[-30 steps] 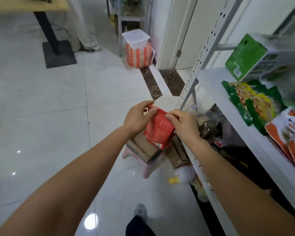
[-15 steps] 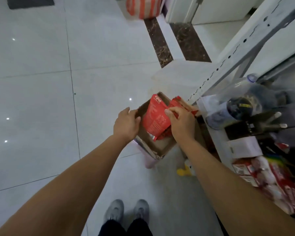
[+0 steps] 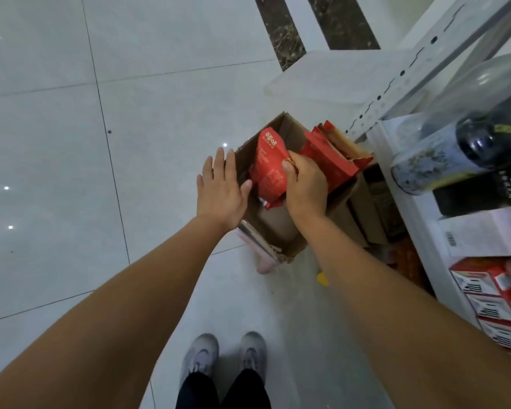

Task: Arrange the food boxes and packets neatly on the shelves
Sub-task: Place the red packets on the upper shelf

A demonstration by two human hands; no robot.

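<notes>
a red packet [image 3: 270, 168] is pinched at its upper right edge by the right hand [image 3: 306, 187], thumb and fingers curled round the foil. it is held upright over the left half of the cardboard box [image 3: 291, 132], with its lower end down inside. the left hand [image 3: 222, 190] is spread flat with straight fingers over the box's left wall and nothing is held in it; whether its thumb touches the packet cannot be told. a second red packet [image 3: 328, 156] is leaned toward the box's right wall, near the far right corner. the box is set on a pink stool [image 3: 264, 262] just beside the white shelf [image 3: 422, 219], where bottles [image 3: 443, 160] are laid. the step is judged to be lifting the packet out for the shelf. it would be done well if the box were steadied at its left wall by the free hand and the packet drawn straight up clear of the rim, so the neighbour is not dragged. the packet should then be supported from below, since a thin pinch on a soft bag may slip.
</notes>
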